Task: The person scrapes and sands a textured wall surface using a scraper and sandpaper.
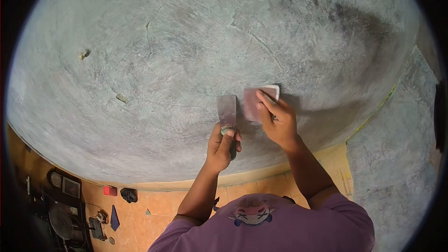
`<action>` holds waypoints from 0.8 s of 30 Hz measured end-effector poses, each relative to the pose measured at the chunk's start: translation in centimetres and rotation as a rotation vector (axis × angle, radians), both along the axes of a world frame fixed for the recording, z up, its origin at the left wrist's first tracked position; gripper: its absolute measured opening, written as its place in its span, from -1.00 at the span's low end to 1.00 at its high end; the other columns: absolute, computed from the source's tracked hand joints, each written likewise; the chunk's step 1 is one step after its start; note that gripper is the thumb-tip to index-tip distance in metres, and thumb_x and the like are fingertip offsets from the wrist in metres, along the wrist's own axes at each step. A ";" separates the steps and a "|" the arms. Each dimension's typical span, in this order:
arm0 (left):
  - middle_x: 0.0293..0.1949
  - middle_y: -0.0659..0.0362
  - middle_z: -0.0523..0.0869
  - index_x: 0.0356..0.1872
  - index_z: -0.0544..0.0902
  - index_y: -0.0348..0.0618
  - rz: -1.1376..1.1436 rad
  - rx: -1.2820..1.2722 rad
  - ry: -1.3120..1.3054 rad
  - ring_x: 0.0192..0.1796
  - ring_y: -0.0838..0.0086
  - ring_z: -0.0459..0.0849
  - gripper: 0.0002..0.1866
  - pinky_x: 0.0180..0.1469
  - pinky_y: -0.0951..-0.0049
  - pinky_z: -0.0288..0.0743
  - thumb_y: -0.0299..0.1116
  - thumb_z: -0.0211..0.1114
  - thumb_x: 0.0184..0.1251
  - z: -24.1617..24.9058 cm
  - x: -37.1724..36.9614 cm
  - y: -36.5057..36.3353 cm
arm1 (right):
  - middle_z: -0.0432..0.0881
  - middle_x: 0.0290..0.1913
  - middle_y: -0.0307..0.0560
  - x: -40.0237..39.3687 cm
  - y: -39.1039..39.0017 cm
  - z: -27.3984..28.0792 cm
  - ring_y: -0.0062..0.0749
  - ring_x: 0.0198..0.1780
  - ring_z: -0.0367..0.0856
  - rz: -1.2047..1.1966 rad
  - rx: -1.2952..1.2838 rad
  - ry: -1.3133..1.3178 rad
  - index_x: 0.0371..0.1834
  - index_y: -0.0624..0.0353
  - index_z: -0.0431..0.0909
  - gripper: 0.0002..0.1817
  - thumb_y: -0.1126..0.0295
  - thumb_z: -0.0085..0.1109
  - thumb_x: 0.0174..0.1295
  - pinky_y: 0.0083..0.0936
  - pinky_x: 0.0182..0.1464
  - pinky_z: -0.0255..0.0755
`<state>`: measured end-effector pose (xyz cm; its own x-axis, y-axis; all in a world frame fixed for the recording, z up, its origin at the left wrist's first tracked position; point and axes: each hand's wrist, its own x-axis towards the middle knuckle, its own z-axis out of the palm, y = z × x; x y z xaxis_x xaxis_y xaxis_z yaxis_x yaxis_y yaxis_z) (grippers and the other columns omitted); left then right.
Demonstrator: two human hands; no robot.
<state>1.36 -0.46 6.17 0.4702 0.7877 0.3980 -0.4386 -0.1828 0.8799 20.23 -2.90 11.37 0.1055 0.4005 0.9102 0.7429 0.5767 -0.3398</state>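
Observation:
My left hand (221,148) is wrapped round the dark handle of a putty knife (227,109), its wide metal blade pointing up close to the grey wall (186,56). To the right of the blade, my right hand (281,123) presses a reddish-brown piece of sandpaper (252,103) against the wall. A pale edge shows along the sandpaper's top right side, and it is slightly blurred. The wall surface is rough and patchy, with a thin raised crack above my right hand.
A small plug (84,55) sticks out of the wall at left, above a chipped spot (122,98). At right stands another grey wall section (392,158). On the orange tiled floor (154,203) lie a red box (110,191), a black bundle (129,195) and several items at lower left.

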 end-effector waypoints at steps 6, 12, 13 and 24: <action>-0.33 0.19 0.57 -0.08 0.41 -0.14 -0.039 -0.010 0.010 -0.44 0.56 0.55 -0.83 -0.36 0.56 0.47 -0.27 0.01 0.57 0.3 -0.3 0.3 | 0.70 -0.26 0.10 1.0 0.3 3.9 -0.32 -0.37 0.70 -0.079 0.142 0.039 0.05 0.20 0.66 -0.68 0.59 0.22 0.20 -0.54 -0.36 0.49; -0.34 0.19 0.56 -0.10 0.42 -0.15 0.002 0.000 -0.029 -0.45 0.56 0.54 -0.82 -0.39 0.56 0.46 -0.26 0.02 0.57 0.5 -0.3 0.0 | 0.68 -0.31 0.05 -0.3 0.1 1.1 -0.41 -0.45 0.63 -0.041 -0.031 -0.023 0.06 0.13 0.67 -0.66 0.55 0.26 0.19 -0.55 -0.42 0.44; -0.34 0.19 0.56 -0.10 0.42 -0.15 0.001 -0.013 -0.018 -0.45 0.56 0.54 -0.82 -0.39 0.56 0.46 -0.25 0.02 0.56 0.4 -0.5 -0.1 | 0.68 -0.31 0.05 -0.3 -0.1 0.4 -0.41 -0.45 0.63 -0.032 -0.027 -0.027 0.06 0.13 0.67 -0.66 0.55 0.26 0.19 -0.55 -0.42 0.44; -0.36 0.19 0.55 -0.09 0.43 -0.14 0.003 -0.017 -0.047 -0.46 0.57 0.53 -0.83 -0.40 0.57 0.45 -0.26 0.05 0.55 -0.1 -0.6 -0.1 | 0.69 -0.26 0.12 -0.8 0.1 1.8 -0.23 -0.37 0.68 -0.058 0.019 0.039 0.05 0.11 0.67 -0.68 0.53 0.25 0.20 -0.47 -0.34 0.50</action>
